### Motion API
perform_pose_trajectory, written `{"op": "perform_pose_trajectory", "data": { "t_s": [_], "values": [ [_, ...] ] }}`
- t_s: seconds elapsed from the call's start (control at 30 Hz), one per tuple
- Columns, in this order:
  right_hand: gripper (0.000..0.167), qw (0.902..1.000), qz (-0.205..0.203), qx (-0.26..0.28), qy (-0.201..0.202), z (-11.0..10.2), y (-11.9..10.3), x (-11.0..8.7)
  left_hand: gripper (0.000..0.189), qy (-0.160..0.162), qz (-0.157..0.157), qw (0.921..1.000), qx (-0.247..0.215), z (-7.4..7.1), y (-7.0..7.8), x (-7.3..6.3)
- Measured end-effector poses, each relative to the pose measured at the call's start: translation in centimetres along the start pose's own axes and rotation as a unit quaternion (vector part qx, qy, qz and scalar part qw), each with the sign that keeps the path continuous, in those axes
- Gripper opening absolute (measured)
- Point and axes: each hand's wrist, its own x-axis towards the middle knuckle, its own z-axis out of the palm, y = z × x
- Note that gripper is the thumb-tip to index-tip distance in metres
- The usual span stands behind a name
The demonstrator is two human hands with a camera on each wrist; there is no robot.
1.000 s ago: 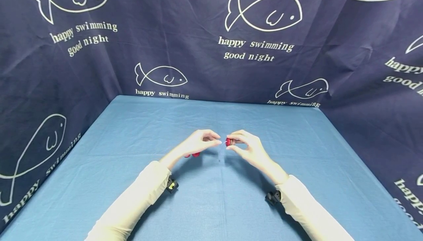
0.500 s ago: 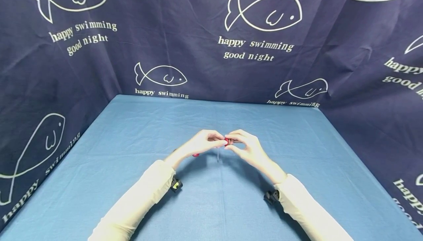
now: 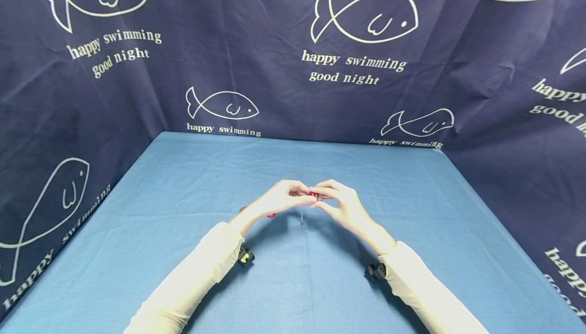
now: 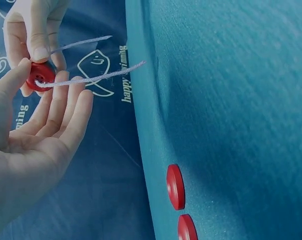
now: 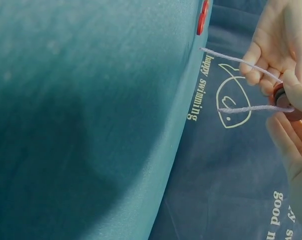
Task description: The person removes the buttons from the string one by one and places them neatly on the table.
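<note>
Both hands meet over the table in the head view, around a small stack of buttons. My left hand (image 3: 285,195) has thumb and fingertips at the edge of a red button (image 4: 39,75) with several holes. My right hand (image 3: 345,207) pinches the stack from the other side; the right wrist view shows darker buttons (image 5: 281,95) against the red one. A pale lilac cord (image 4: 95,78) runs through the buttons, with one loose end hanging out on each side. Fingers hide part of the stack.
Two loose red buttons (image 4: 176,186) lie on the blue table cloth (image 3: 293,283), below my left wrist. Beside that wrist, a small brown edge (image 3: 242,208) shows. A navy curtain with fish prints (image 3: 284,69) stands behind the table and along its sides.
My left hand has moved right, closing the gap, and its fingertips have come onto the red button. A cord end now hangs below the fingers. The right hand has barely moved.
</note>
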Motion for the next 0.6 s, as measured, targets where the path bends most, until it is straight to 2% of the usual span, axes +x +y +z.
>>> {"op": "perform_pose_trajectory", "data": {
  "t_s": [0.2, 0.43, 0.6],
  "values": [
    [0.038, 0.9975, 0.042, 0.056, 0.012, 0.1, -0.4, 0.0, 0.027, -0.013, 0.007, 0.9996, -0.024, 0.0, 0.0, 0.0],
    [0.036, 0.9979, 0.006, 0.06, 0.026, -0.4, -2.4, 0.8, 0.027, -0.018, 0.007, 0.999, -0.041, 0.0, -0.2, 0.0],
    [0.036, 0.9977, 0.0, 0.062, 0.027, -0.8, -3.4, 1.2, 0.028, -0.022, 0.007, 0.9983, -0.053, -0.1, -0.1, -0.1]
  ]
}}
